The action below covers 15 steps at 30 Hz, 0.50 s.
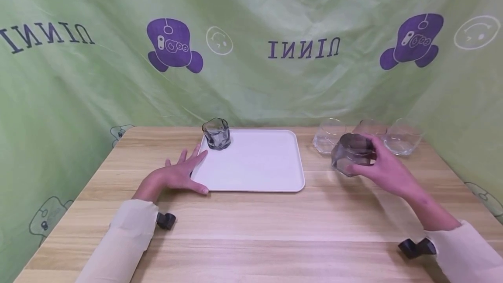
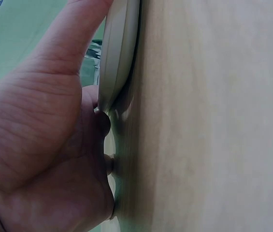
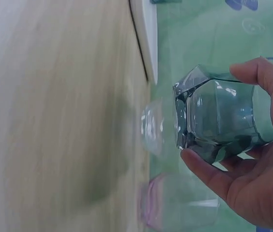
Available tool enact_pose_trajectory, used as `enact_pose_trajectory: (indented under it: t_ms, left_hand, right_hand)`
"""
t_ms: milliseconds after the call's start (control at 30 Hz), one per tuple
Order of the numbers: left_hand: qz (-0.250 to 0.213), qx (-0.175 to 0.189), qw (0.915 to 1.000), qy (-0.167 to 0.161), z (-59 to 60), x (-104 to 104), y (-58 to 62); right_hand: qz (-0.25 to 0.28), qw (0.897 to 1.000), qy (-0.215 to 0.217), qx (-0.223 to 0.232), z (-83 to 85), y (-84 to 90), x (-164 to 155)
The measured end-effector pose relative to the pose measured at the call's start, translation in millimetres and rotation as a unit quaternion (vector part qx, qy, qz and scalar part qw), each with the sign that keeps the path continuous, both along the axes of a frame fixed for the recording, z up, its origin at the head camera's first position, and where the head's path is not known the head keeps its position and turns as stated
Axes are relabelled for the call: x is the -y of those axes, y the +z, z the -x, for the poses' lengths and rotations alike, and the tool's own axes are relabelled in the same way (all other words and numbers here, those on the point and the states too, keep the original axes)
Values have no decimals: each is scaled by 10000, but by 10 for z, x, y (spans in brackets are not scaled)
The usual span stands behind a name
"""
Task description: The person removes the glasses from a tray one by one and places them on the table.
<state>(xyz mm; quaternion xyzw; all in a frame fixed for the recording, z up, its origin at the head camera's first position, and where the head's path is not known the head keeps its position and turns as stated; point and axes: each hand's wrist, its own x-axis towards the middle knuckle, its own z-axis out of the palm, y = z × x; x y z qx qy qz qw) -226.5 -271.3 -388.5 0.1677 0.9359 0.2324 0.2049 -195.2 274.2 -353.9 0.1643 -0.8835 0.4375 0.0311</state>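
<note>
In the head view, my left hand (image 1: 180,174) spreads its fingers along the left side of a white rectangular tray (image 1: 255,165), touching its rim. The left wrist view shows the thumb against the tray's edge (image 2: 119,53). A smoky grey faceted glass (image 1: 217,134) stands upright on the tray's back left corner. My right hand (image 1: 387,167) grips a second grey glass (image 1: 349,156) around its sides. In the right wrist view this glass (image 3: 223,116) is held off the table, with thumb and fingers on opposite sides.
Behind the held glass, clear glasses stand at the table's back right: one on the left (image 1: 328,136), one on the right (image 1: 404,139), and a pinkish one (image 1: 369,126) partly hidden between them. A green printed cloth (image 1: 251,86) hangs behind the wooden table (image 1: 255,235).
</note>
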Motion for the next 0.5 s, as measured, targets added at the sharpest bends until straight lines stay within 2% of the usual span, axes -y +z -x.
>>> enact_pose_trajectory:
  t_ms: [233,500]
  left_hand:
    - [0,-12,10000,32,2,9,-12]
    - [-26,15,10000,66,3,15,-15]
  right_hand:
    - [-432,9985,-344,42,-60,-23,-226]
    - [-368,9980,-511,65,-85,-71,-434]
